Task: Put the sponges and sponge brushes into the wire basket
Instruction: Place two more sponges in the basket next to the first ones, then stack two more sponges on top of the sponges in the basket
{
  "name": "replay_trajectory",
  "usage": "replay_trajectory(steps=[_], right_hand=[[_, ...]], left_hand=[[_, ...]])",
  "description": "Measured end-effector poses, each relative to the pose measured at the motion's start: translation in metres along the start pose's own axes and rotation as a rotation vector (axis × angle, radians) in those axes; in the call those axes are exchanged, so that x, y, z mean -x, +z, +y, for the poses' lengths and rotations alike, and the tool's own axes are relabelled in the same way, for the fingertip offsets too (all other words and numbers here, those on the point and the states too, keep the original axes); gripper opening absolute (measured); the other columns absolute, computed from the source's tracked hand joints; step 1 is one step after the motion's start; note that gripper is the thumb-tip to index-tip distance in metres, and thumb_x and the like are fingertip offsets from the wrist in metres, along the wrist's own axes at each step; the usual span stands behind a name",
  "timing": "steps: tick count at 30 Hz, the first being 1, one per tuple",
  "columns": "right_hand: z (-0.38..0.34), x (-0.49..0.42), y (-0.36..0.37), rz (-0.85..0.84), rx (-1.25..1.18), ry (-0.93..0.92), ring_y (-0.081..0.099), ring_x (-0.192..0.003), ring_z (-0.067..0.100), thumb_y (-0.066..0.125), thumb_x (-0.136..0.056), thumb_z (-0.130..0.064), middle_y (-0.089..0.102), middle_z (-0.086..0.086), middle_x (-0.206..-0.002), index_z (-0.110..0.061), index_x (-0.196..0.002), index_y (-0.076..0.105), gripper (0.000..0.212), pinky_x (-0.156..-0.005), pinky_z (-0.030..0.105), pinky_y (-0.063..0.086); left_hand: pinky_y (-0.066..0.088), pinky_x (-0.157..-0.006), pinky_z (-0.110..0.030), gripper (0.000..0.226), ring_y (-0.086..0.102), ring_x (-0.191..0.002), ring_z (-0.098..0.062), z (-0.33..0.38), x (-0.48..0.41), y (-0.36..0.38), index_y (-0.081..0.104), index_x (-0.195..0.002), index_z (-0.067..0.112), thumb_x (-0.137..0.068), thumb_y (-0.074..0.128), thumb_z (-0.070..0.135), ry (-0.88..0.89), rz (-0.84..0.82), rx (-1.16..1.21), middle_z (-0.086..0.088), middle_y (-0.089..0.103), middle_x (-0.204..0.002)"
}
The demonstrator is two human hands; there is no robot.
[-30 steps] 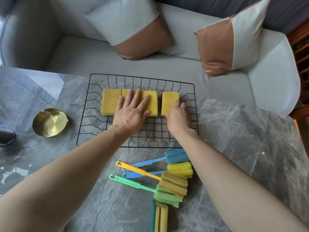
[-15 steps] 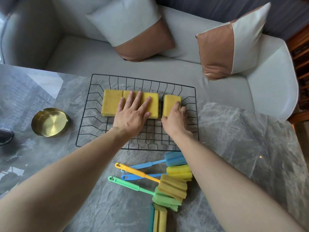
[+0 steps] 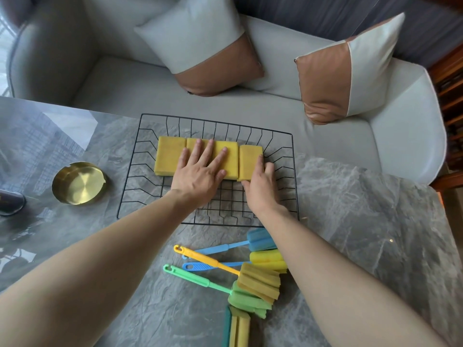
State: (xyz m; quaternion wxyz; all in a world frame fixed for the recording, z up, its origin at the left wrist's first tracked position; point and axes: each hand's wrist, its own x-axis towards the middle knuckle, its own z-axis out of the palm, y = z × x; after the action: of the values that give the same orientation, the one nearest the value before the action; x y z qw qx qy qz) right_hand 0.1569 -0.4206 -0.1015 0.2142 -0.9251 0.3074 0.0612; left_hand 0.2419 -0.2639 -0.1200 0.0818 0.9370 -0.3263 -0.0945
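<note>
Yellow sponges [image 3: 170, 159] are lined up in a row along the far side of the basket [image 3: 140, 171], long axes running away from the person. The left hand [image 3: 198, 175] is spread flat on the middle ones; the right hand [image 3: 260, 185] is cupped against the rightmost sponge [image 3: 249, 162], gripping nothing. The brushes [image 3: 250, 276] are left on the table [image 3: 363, 221], near of the basket under the right forearm, handles pointing left; the right hand is judged nearer.
</note>
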Motion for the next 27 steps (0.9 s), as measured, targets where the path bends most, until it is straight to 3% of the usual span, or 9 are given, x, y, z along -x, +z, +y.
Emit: replay_trajectory(steps=[7,12,14,17,20,27], right_hand=[[-0.007,-0.004,-0.002,0.002,0.026,0.015,0.057,-0.111,0.034,0.069,-0.090,-0.027,0.035,0.012,-0.135,-0.012,-0.156,0.012,0.089,-0.088,0.043,0.050],[-0.008,0.018,-0.015,-0.062,0.075,-0.006,0.041,-0.139,0.036,0.062,-0.093,-0.035,0.009,0.014,-0.165,-0.018,-0.158,0.007,0.086,-0.109,0.046,0.039],[-0.008,0.041,-0.029,-0.033,0.043,-0.054,0.035,-0.144,0.033,0.060,-0.094,-0.037,0.011,0.011,-0.166,-0.017,-0.157,0.016,0.079,-0.113,0.044,0.035],[-0.001,0.096,-0.046,0.076,-0.072,-0.155,0.040,-0.139,0.031,0.061,-0.094,-0.033,0.035,0.013,-0.156,-0.008,-0.146,0.041,0.061,-0.114,0.040,0.034],[0.007,0.168,-0.047,0.172,-0.178,-0.219,0.054,-0.119,0.035,0.067,-0.090,-0.023,0.057,0.018,-0.128,-0.002,-0.124,0.059,0.041,-0.104,0.038,0.040],[0.026,0.303,-0.018,0.150,-0.257,-0.127,0.060,-0.097,0.037,0.066,-0.087,-0.002,0.060,0.016,-0.104,-0.003,-0.103,0.063,0.016,-0.087,0.044,0.049]], left_hand=[[0.001,-0.124,-0.054,0.064,-0.008,-0.156,-0.029,0.001,-0.002,-0.005,-0.006,-0.158,0.041,-0.098,0.002,0.062,-0.013,-0.039,-0.026,0.000,-0.003,-0.170],[0.002,-0.125,-0.053,0.063,-0.009,-0.156,-0.027,-0.002,0.016,-0.023,0.001,-0.159,0.039,-0.101,0.015,0.059,-0.023,-0.031,0.049,0.002,-0.002,-0.171],[0.004,-0.125,-0.052,0.063,-0.004,-0.156,-0.027,-0.006,0.041,-0.038,0.008,-0.160,0.036,-0.102,0.021,0.056,-0.014,0.022,0.117,0.000,0.003,-0.171],[0.011,-0.124,-0.047,0.060,0.011,-0.156,-0.026,-0.021,0.101,-0.055,0.029,-0.158,0.024,-0.103,0.031,0.051,-0.094,0.159,0.267,-0.006,0.020,-0.168],[0.025,-0.119,-0.045,0.055,0.031,-0.149,-0.028,-0.038,0.184,-0.060,0.044,-0.149,0.016,-0.104,0.038,0.046,-0.215,0.240,0.322,-0.011,0.040,-0.158],[0.036,-0.104,-0.052,0.042,0.046,-0.129,-0.036,-0.066,0.353,-0.038,0.054,-0.135,0.012,-0.101,0.047,0.036,-0.563,0.168,0.293,-0.015,0.055,-0.137]])
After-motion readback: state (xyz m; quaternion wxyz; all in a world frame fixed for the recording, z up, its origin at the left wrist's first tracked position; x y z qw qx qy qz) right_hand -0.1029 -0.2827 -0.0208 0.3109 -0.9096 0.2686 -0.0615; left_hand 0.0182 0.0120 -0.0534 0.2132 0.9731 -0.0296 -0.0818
